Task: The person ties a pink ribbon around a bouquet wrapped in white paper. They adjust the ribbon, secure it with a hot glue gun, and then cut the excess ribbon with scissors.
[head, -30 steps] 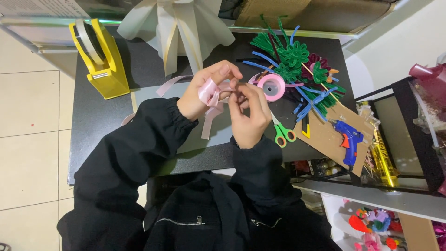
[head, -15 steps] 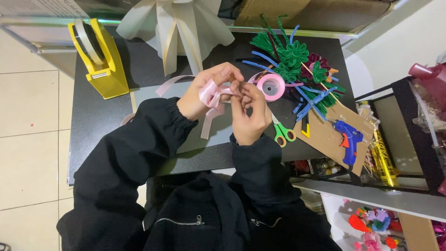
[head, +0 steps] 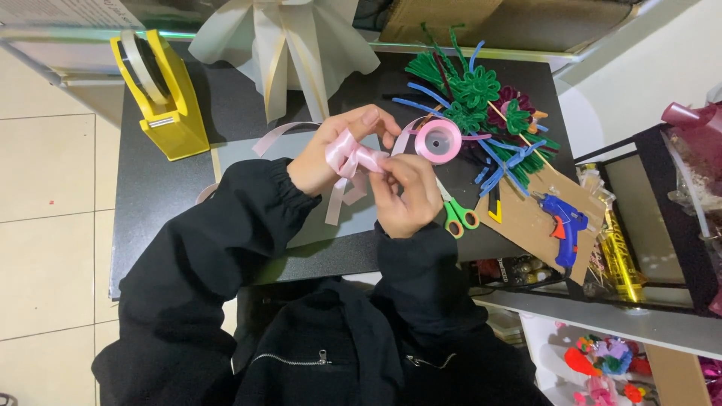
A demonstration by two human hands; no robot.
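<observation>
We see the left hand (head: 331,154) and right hand (head: 406,192) meeting over the middle of the dark bench (head: 165,203), both pinched on a pink ribbon bow (head: 350,156) so its loops keep shape; glossy tails hang below, and the ribbon spool (head: 438,140) lies just right

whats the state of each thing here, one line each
pink ribbon: looped into folds, pinched by both hands
left hand: gripping the loops
right hand: pinching the ribbon
ribbon spool: lying flat, partly unwound
scissors: closed, on the table
glue gun: lying on cardboard
</observation>
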